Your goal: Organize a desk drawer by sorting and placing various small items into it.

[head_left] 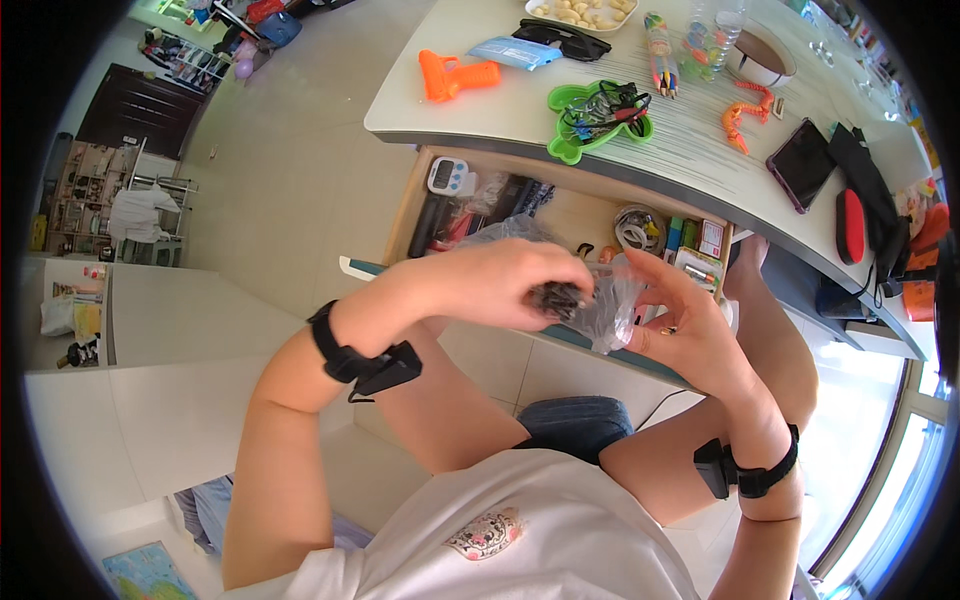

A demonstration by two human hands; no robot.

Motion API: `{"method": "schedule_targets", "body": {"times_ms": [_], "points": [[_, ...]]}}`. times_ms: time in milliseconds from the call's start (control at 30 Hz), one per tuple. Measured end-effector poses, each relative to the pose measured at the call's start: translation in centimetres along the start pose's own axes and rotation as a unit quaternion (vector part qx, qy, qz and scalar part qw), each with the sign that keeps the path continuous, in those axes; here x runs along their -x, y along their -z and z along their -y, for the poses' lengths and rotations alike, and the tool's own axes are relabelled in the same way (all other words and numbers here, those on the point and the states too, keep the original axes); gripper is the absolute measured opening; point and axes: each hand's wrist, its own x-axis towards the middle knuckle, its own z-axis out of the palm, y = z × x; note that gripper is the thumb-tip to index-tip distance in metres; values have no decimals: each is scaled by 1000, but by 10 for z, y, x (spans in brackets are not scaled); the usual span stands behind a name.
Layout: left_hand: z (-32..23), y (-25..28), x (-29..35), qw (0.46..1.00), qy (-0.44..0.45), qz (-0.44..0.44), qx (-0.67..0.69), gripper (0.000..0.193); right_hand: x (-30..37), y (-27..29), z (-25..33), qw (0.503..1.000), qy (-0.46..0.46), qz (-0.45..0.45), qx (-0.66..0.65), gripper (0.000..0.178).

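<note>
Over the open drawer (pixel 575 213), my left hand (pixel 500 280) is closed around a bunch of small dark pieces (pixel 558 300); their exact kind is too unclear to make out. Just right of it, my right hand (pixel 695 325) grips a clear plastic bag (pixel 607 312) between thumb and fingers. The bag's near side hangs beside the dark bunch, and I cannot tell whether the bunch is partly inside it. Another clear plastic bag (pixel 515 230) lies in the drawer behind my left hand.
The drawer also holds a white timer (pixel 447 176), a round clear container (pixel 640 230) and small boxes (pixel 710 238). On the tabletop are an orange toy gun (pixel 458 76), a green tray (pixel 568 140) of cables, sunglasses (pixel 563 40) and a phone (pixel 801 165). My legs are below the drawer.
</note>
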Motion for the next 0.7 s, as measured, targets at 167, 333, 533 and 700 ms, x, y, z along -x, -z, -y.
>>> {"method": "schedule_targets", "body": {"times_ms": [167, 333, 533, 700], "points": [[38, -30, -7, 964, -117, -124, -205, 32, 6, 0, 4, 996, -4, 84, 35, 65], [29, 6, 2, 994, 73, -87, 8, 18, 14, 9, 3, 981, -7, 184, 61, 47], [126, 7, -20, 958, 45, -137, -248, 21, 11, 5, 8, 915, 0, 380, 137, 36], [170, 7, -62, 915, 33, 7, -402, 32, 6, 0, 5, 905, -4, 397, 150, 33]]}}
